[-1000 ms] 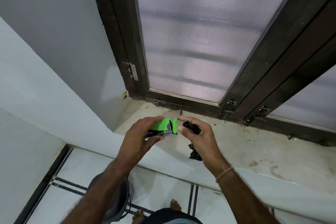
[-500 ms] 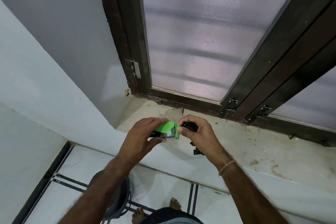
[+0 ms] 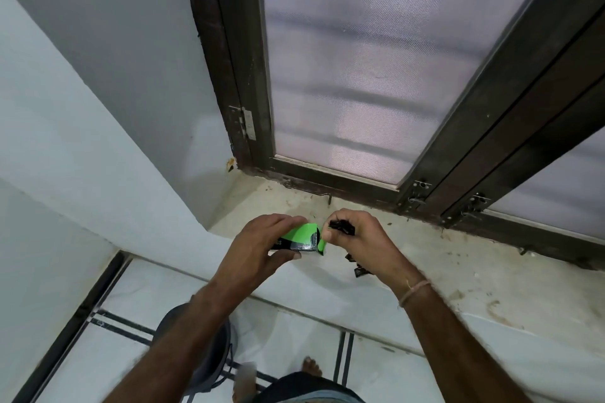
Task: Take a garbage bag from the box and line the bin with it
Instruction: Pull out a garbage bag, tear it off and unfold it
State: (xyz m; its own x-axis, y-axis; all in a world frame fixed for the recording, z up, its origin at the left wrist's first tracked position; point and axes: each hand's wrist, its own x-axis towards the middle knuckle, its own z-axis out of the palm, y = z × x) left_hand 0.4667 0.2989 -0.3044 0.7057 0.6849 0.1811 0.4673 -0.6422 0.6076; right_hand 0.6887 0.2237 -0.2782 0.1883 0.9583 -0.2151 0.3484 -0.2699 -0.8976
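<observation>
Since a second ago the right hand [image 3: 357, 239] has drawn in until its fingertips meet the flap of the green box [image 3: 302, 239]. It is fisted around a crumpled black garbage bag [image 3: 342, 226], already out. At the box's nine o'clock, the left hand [image 3: 258, 247] clasps it. The bin [image 3: 196, 347], at six o'clock on the floor, looks unlined; that step remains.

both hands raised together, left hand [image 3: 258, 247] curled closed, right hand [image 3: 363, 239] fisted, fingertips almost meeting.
</observation>
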